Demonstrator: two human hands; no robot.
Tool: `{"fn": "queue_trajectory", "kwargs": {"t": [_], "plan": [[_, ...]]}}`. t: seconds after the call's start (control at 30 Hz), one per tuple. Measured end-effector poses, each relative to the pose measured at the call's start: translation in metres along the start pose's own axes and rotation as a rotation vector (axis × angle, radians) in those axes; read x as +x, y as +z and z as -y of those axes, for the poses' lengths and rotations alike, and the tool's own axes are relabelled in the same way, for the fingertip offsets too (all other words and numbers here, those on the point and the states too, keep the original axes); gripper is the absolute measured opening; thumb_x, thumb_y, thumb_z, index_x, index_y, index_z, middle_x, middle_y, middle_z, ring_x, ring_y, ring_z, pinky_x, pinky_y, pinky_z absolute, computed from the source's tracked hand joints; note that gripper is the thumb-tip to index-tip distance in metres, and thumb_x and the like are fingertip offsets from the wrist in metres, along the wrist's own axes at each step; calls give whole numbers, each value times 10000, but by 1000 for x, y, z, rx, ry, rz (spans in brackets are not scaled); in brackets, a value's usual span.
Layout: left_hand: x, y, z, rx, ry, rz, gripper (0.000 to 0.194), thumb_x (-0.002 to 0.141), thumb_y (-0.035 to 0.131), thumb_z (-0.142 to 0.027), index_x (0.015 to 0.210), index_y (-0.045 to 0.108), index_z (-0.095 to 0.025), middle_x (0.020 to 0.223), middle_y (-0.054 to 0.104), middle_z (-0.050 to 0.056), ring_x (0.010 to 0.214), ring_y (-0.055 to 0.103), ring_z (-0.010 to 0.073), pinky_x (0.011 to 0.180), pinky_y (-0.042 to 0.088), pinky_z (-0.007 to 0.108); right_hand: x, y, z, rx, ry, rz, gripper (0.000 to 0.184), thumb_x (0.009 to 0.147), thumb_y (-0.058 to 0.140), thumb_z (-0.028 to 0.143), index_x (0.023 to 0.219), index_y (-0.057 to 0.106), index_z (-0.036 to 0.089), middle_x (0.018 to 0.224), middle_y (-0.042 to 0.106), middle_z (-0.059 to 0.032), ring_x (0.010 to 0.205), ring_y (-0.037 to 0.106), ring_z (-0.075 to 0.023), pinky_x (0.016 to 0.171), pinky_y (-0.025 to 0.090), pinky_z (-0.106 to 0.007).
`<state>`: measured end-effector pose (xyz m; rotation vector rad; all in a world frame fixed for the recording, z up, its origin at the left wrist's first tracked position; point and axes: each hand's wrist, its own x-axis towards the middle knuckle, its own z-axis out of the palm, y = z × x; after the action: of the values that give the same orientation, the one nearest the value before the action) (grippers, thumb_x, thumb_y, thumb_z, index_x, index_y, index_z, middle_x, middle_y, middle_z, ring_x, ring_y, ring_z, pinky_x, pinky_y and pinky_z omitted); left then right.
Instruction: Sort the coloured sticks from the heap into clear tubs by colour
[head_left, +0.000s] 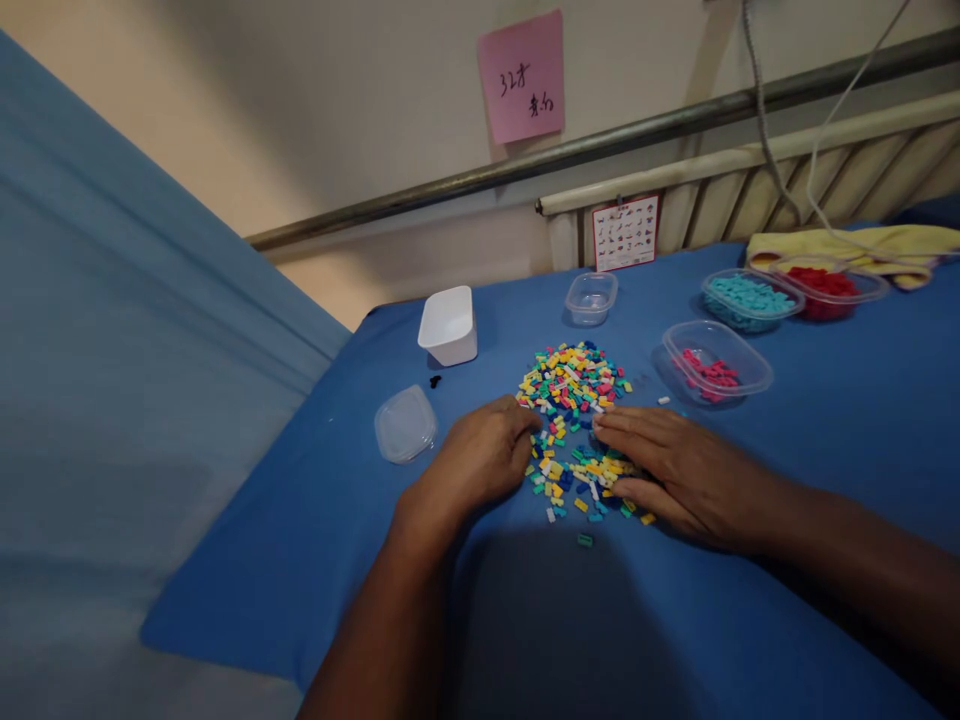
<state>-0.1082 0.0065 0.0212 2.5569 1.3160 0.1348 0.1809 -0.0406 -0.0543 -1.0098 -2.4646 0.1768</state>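
A heap of small coloured bricks (574,400) in yellow, green, red, white and blue lies on the blue table cover (825,430). My left hand (480,460) rests at the heap's left edge, fingers curled down onto the bricks. My right hand (675,465) lies at the heap's lower right, fingers stretched flat toward the pile and touching bricks. Whether the left fingers pinch a brick is hidden.
A white tub (448,325) and a clear lid (405,423) sit left of the heap. A clear empty tub (591,297) stands behind it. Tubs with pink bricks (716,362), teal bricks (750,298) and red bricks (829,285) stand at the right, near a yellow cloth (900,245).
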Motion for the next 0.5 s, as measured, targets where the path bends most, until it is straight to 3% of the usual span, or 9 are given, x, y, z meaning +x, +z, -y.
{"fn": "queue_trajectory", "kwargs": {"t": [0.2, 0.37, 0.5], "plan": [[0, 2, 1, -79, 31, 14, 321, 1017, 509, -143, 1159, 785, -226, 1107, 743, 68, 1023, 692, 232, 912, 550, 361, 0, -5, -1, 14, -26, -14, 456, 1123, 526, 446, 1453, 667, 165, 1478, 706, -165, 1394, 653, -336, 1159, 550, -567], [3, 3, 1, -58, 38, -31, 328, 1033, 497, -165, 1205, 773, -211, 1162, 743, 86, 1065, 697, 246, 955, 549, 379, -4, 4, -5, -132, 218, -110, 581, 1098, 543, 522, 1524, 610, 133, 1638, 543, -234, 1534, 495, -441, 1221, 444, -693], [2, 3, -1, -20, 9, 6, 323, 1011, 498, -154, 1138, 790, -205, 1101, 739, 93, 1010, 694, 248, 894, 552, 375, -5, 5, 0, -35, 219, -83, 566, 1101, 523, 525, 1518, 607, 152, 1566, 621, -219, 1463, 584, -405, 1187, 506, -643]]}}
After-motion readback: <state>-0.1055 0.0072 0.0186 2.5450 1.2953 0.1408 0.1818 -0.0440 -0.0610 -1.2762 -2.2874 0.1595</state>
